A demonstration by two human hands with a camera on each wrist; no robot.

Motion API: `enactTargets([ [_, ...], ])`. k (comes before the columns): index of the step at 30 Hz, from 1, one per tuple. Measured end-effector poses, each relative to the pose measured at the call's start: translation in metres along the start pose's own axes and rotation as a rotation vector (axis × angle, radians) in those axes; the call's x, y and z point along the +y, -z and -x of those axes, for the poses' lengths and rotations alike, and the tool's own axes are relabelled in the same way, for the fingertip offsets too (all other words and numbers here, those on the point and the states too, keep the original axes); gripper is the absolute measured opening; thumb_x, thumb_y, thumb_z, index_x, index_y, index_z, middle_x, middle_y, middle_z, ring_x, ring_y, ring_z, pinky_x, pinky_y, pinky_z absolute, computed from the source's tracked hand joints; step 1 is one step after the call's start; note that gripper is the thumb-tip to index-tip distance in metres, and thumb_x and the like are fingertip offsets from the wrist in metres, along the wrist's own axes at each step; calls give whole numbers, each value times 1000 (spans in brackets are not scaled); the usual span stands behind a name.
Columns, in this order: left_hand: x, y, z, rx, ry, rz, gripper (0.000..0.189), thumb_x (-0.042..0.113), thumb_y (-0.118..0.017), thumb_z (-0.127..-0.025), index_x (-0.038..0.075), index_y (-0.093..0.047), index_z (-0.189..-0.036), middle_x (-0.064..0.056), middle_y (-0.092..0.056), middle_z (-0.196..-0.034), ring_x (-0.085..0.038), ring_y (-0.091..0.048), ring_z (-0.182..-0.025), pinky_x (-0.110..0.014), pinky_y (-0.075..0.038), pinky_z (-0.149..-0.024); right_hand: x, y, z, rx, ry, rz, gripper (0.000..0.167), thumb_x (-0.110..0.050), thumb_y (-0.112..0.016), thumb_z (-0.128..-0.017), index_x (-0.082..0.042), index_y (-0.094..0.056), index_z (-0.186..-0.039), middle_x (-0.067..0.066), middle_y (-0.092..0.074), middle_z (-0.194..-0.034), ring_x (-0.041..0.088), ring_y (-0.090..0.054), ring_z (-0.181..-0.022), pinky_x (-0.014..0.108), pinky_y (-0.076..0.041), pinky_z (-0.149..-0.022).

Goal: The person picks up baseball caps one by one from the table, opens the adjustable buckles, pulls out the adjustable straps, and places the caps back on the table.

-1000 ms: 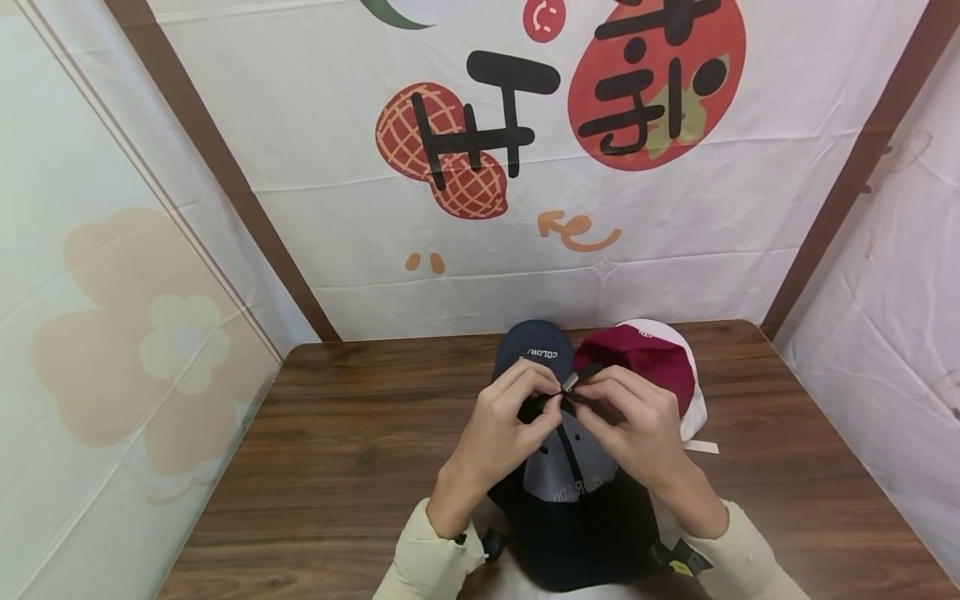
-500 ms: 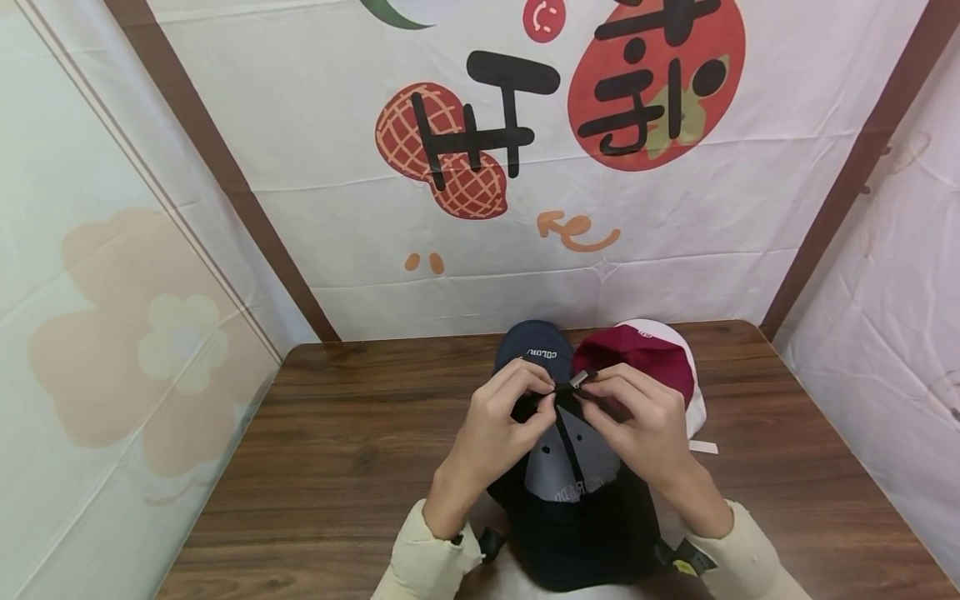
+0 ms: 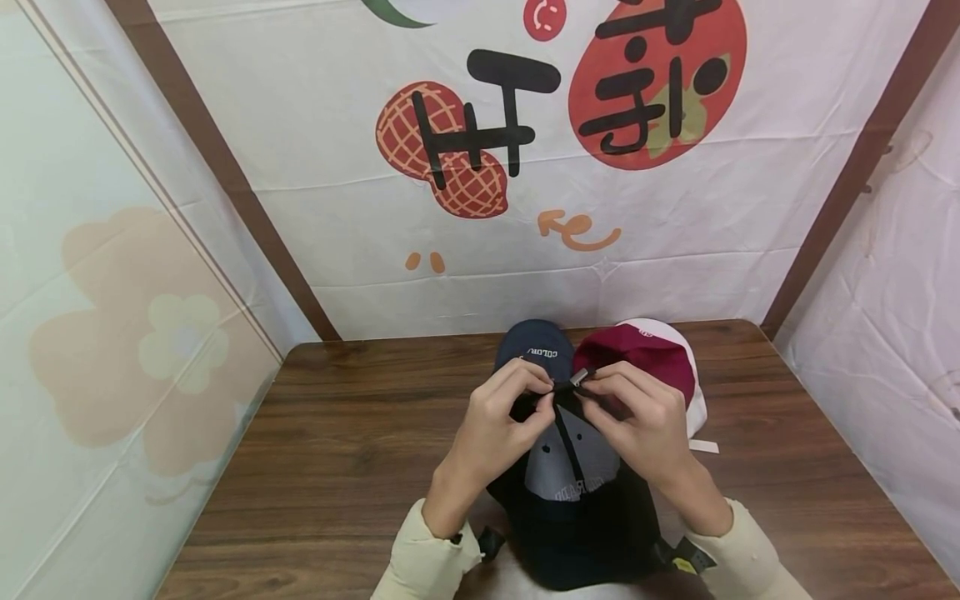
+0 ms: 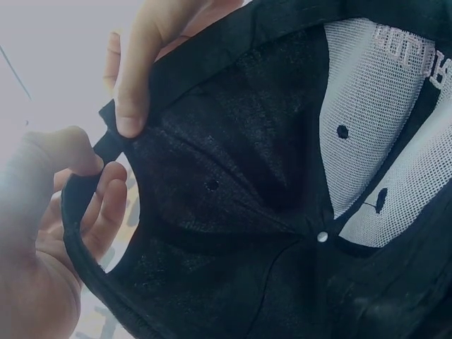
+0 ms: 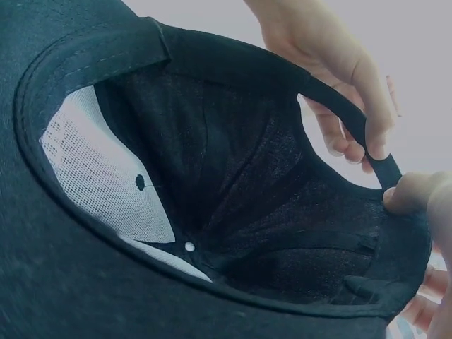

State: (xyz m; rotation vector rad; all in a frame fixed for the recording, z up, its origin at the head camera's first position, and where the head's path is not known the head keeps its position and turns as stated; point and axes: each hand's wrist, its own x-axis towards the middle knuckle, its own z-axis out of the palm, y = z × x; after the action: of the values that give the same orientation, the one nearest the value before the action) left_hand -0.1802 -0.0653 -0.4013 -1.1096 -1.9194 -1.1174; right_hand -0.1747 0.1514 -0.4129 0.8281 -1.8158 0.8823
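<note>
A black baseball cap [image 3: 577, 542] with grey mesh front panels lies with its inside facing up and its brim toward the person. My left hand [image 3: 506, 417] pinches its back strap [image 4: 90, 180] between thumb and fingers. Close beside it, my right hand [image 3: 633, 417] grips the cap's back edge where the strap meets it, thumb on the inside. A small metal buckle [image 3: 580, 377] shows at the right fingertips in the head view. Both wrist views look into the cap's dark lining, with the strap arching over the rear opening.
Behind the hands, a navy cap [image 3: 536, 342] with white lettering lies on the wooden table [image 3: 337, 442]. To its right is a maroon and white cap [image 3: 660, 367] with a white strap end [image 3: 703, 447]. A printed cloth [image 3: 480, 292] hangs along the table's back edge.
The buckle has shifted slightly right, and the fingertips are a little farther apart than one second ago. Over the last half second the hands have hardly moved.
</note>
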Motion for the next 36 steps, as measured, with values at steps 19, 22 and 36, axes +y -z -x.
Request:
enactTargets([
  [19,-1,5,1,5,-6,-1,19,-11,-72,-87,6,-66,-94,-6,-70,-100,-16,-68,-89,-24,-60,-79,5,2,3,2,-9,3,22,3,-85,-73,-5,-80,-93,7,-78,-92,18,-69,-74,20,-52,-60],
  [22,-2,5,2,4,-2,-1,20,-11,-72,-87,7,-66,-94,-6,-70,-100,-16,-68,-89,-25,-60,-78,5,3,3,4,-15,13,23,3,-85,-73,-5,-81,-94,8,-78,-92,19,-70,-75,20,-55,-63],
  [36,0,6,1,1,-7,-2,20,-11,-71,-87,7,-66,-93,-6,-70,-99,-16,-67,-87,-25,-59,-76,5,5,2,9,-15,22,27,6,-86,-70,-6,-82,-94,7,-78,-92,19,-70,-75,21,-53,-62],
])
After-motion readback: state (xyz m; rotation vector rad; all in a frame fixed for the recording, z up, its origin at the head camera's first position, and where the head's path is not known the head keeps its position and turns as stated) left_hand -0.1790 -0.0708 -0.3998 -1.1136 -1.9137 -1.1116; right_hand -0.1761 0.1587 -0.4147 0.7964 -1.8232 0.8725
